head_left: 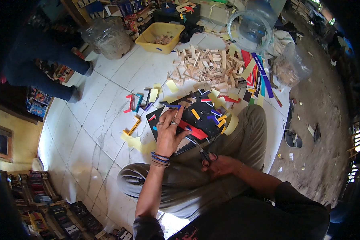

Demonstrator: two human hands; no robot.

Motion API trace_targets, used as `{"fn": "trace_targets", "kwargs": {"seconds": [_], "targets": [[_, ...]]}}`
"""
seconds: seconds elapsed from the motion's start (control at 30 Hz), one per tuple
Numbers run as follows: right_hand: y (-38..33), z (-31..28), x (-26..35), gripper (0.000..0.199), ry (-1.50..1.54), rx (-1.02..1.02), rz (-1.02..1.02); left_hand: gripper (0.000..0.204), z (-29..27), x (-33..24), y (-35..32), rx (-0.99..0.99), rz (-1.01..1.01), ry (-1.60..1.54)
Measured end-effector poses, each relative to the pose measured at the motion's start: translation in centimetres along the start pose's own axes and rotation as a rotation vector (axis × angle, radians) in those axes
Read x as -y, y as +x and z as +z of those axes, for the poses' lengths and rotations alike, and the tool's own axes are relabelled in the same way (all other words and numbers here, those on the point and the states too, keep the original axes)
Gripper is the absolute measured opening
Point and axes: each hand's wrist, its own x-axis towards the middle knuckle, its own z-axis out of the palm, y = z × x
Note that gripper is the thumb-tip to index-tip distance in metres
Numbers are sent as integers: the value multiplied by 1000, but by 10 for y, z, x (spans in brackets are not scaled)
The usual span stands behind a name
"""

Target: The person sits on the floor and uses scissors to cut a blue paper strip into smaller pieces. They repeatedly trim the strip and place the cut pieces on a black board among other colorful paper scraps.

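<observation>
Person seated cross-legged on a white tiled floor (108, 116), view down over both knees.

Right hand (220, 165): resting on the right thigh, fingers closed through the handles of a pair of scissors (201, 150); blades point up-left toward the black board.

Left hand (169, 134): raised over the lap, fingers spread and pinching a small blue strip (173, 106) at the fingertips. Beaded bands on the wrist. Hands are apart, left ahead of right.

Black board (204, 120): lies across the lap and the floor, just beyond the left hand. On it: short coloured pieces, namely a red strip (196, 132), orange, blue and purple bits.

Left of the board, on the tiles: scattered yellow paper scraps (133, 141) and red, teal and black offcuts.

Beyond the board: a large heap of pale wooden sticks (208, 68), with long coloured strips beside it at right.

Farther: yellow plastic tub (162, 37) with a few sticks inside; a clear bag (108, 38) of pale material to its left; a coil of clear tubing (250, 30) at right.

Far left: another person's legs (48, 64) in dark trousers.
</observation>
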Motion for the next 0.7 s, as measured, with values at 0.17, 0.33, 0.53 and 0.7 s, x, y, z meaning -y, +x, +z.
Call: {"fn": "trace_targets", "kwargs": {"seconds": [0.17, 0.33, 0.53, 0.7], "targets": [[1, -3, -1, 40, -2, -19, -56, 101, 7, 4, -11, 67, 21, 152], [0, -3, 0, 39, 31, 43, 13, 108, 14, 11, -15, 106, 2, 163], [0, -1, -2, 44, -6, -61, -26, 112, 22, 17, -18, 129, -68, 172], [-11, 18, -2, 40, -8, 16, 8, 113, 22, 20, -18, 128, -45, 236]]}}
